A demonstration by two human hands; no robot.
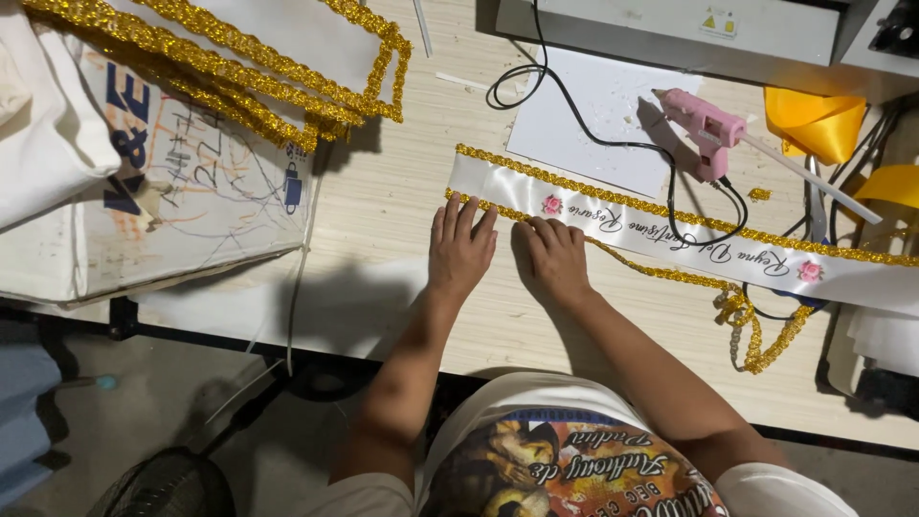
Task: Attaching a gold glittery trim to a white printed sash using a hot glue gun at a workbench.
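Both our hands lie flat, fingers spread and gripping nothing, left hand [460, 251] and right hand [554, 257] side by side pressing gold trim [670, 276] onto the near edge of the white sash [661, 230], pink glue gun [706, 129] beyond.

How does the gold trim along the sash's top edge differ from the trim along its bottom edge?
The top-edge trim lies straight and flush along the white sash; the bottom-edge trim drifts off the sash and ends in a loose heap. Left hand and right hand press the bottom-edge trim; neither touches the top-edge trim. Both are glittery gold braid.
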